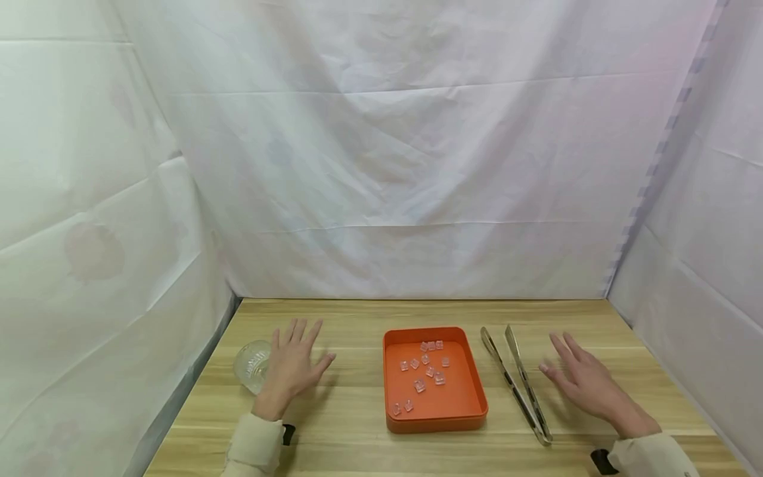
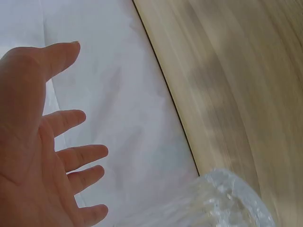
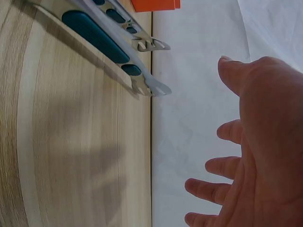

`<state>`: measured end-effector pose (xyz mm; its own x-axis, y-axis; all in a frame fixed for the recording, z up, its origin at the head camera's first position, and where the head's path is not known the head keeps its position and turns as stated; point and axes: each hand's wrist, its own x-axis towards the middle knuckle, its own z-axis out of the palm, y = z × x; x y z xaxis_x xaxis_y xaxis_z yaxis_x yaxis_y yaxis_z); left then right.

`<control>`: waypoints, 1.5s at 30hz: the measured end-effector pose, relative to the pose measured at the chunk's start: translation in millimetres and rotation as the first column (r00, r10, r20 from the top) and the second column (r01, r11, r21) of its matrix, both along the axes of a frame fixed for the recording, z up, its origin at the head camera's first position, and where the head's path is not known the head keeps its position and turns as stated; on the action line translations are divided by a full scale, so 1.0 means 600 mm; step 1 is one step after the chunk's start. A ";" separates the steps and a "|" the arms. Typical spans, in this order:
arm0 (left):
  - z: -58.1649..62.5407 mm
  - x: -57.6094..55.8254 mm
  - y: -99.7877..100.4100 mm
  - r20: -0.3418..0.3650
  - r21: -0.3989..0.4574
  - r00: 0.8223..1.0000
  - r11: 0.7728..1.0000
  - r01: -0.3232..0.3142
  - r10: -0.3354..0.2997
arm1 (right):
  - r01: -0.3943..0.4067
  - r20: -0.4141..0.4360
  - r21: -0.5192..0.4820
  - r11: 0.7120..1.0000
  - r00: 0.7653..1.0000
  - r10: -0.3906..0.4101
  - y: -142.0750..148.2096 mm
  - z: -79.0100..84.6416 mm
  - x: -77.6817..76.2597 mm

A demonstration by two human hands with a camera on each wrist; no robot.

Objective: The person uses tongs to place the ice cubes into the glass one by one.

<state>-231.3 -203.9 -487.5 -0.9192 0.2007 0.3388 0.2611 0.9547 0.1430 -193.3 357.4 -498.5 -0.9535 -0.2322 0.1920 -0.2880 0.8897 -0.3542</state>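
Observation:
My left hand (image 1: 292, 368) hovers over the table's left side, fingers spread, holding nothing. Partly behind it stands a clear glass (image 1: 250, 366), whose ridged side (image 2: 227, 203) shows in the left wrist view. On the right, my right hand (image 1: 591, 385) is spread and holds nothing. Nearest to it lie metal tongs (image 1: 524, 384), their arms apart and tips toward the back; dark teal grips show in the right wrist view. Between the hands sits a shallow orange tray (image 1: 436, 425) with several small clear cubes (image 1: 420, 385) scattered in it.
The wood-grain table (image 1: 346, 450) ends at a white cloth backdrop (image 1: 381, 165) at the back. More white cloth hangs along the left side (image 1: 89, 165) and the right side (image 1: 709, 218).

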 end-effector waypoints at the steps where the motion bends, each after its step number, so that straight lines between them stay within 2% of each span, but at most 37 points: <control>1: 0.002 0.000 -0.003 -0.002 0.002 1.000 1.000 -0.006 0.006 | -0.002 0.009 0.003 1.000 1.000 0.002 -0.002 0.001 0.001; 8: 0.020 0.006 -0.033 -0.008 0.017 0.998 0.998 -0.057 0.058 | -0.019 0.038 0.016 1.000 0.999 0.018 -0.016 0.004 0.009; 15: 0.021 0.010 -0.064 -0.001 0.057 0.996 0.994 -0.094 0.094 | -0.003 0.061 0.040 0.999 0.998 0.001 -0.025 0.006 0.012; 25: 0.020 0.020 -0.107 0.071 0.141 0.989 0.981 -0.136 0.127 | 0.008 0.075 0.040 0.999 0.997 -0.011 -0.041 0.012 0.017; 33: 0.015 0.035 -0.136 0.064 0.190 0.992 0.974 -0.121 0.111 | 0.042 0.141 0.070 0.997 0.989 -0.051 -0.056 0.016 0.019; 41: 0.009 0.041 -0.148 0.138 0.253 0.985 0.957 -0.140 0.107 | 0.048 0.241 0.037 0.998 0.969 -0.055 -0.066 0.013 0.017; 45: 0.004 0.041 -0.154 0.164 0.289 0.981 0.946 -0.146 0.102 | 0.053 0.260 0.040 0.998 0.964 -0.062 -0.070 0.008 0.018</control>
